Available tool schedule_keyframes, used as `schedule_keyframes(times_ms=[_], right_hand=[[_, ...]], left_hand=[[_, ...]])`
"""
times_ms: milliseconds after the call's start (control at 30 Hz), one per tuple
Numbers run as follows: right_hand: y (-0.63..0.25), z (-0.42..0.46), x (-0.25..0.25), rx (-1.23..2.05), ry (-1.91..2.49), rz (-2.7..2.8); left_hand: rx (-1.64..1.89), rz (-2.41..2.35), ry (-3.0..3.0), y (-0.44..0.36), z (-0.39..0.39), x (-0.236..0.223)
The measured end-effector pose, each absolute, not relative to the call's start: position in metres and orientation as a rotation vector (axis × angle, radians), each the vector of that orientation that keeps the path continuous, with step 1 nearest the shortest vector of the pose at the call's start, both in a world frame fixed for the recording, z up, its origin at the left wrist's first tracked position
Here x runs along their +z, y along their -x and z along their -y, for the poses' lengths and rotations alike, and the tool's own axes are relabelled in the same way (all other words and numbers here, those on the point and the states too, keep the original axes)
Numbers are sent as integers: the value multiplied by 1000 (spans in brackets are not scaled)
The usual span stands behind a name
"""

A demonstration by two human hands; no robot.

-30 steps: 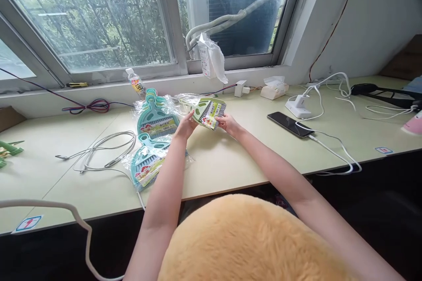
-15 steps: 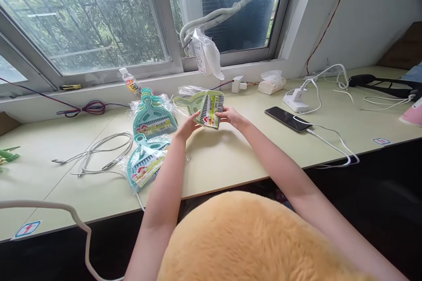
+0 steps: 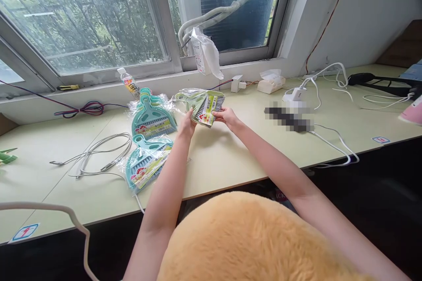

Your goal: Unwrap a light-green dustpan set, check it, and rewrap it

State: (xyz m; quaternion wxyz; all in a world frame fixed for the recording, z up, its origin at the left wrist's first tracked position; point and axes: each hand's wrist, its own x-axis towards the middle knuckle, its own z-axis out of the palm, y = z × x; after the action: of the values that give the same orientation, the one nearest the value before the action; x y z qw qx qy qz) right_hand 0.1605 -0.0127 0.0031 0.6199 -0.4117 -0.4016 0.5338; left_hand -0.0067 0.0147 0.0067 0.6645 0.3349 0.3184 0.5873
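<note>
Both my hands hold a light green mini dustpan and brush set (image 3: 202, 104) in clear plastic wrap, just above the pale desk (image 3: 231, 158). My left hand (image 3: 186, 125) grips its near left edge and my right hand (image 3: 225, 117) grips its right side by the label. To the left lie teal wrapped dustpan sets, one pile (image 3: 151, 116) by the window and another set (image 3: 147, 164) nearer me, beside my left forearm.
Grey cables (image 3: 99, 153) lie coiled left of the teal sets. A small bottle (image 3: 129, 83) stands by the window sill. A blurred flat object (image 3: 288, 116), a white charger (image 3: 295, 95) with cords and a tissue pack (image 3: 272, 82) sit to the right. A yellow furry cushion (image 3: 250, 241) fills the foreground.
The green set tipped up on edge, then came back flatter and a little lower toward the desk. My hands stayed on it throughout.
</note>
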Motion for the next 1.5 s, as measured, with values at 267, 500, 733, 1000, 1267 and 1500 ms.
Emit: schedule_keyframes(times_ms=[267, 500, 733, 1000, 1267, 1500], right_hand=[[-161, 16, 4, 1142, 1073, 803], [-164, 10, 1, 1167, 1200, 662], [-165, 0, -4, 1145, 1138, 589], [-168, 0, 1, 1200, 917, 500], [-168, 2, 1, 1071, 894, 444], [-167, -1, -4, 980, 883, 507]], left_hand=[[1181, -666, -841, -8, -9, -1], [1198, -733, -978, -8, -6, -3], [1173, -706, -1049, -4, -4, -4], [1087, -550, -1111, -1, -2, 0], [1119, -495, -1002, -23, 13, 3], [1143, -600, -927, -29, 9, -2]])
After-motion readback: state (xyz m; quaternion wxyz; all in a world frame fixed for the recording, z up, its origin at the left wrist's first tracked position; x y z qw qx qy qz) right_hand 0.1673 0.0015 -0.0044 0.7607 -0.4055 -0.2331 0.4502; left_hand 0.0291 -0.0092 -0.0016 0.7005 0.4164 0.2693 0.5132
